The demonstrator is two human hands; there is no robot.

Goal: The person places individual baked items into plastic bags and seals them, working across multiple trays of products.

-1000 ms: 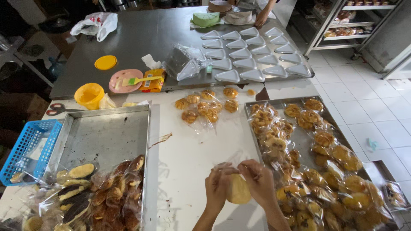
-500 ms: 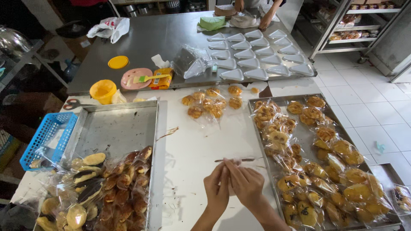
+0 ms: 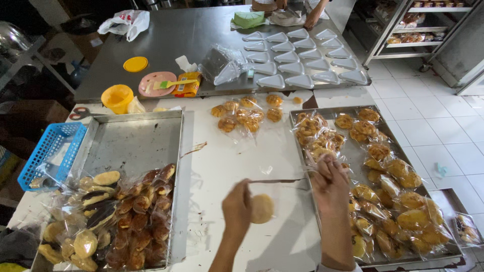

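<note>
Trays flank the hands: the left tray [image 3: 136, 141] holds bagged pastries at its near end. Left hand [image 3: 238, 209] reaches in from below, fingers pinched on a clear bag [image 3: 275, 194] holding a round bun [image 3: 262, 208] over the white table [image 3: 227, 161]. Right hand [image 3: 330, 184] pinches the bag's other corner at the right tray [image 3: 456, 221], full of wrapped buns. Beyond stands a steel table [image 3: 201, 35].

Bakery packing room — steel worktable [image 3: 212, 30], trays of bagged pastries [image 3: 383, 171], rack shelves [image 3: 403, 35].

Glossy clear plastic bag [image 3: 272, 194], matt metal tray [image 3: 132, 143], smooth white tabletop [image 3: 237, 151]
</note>
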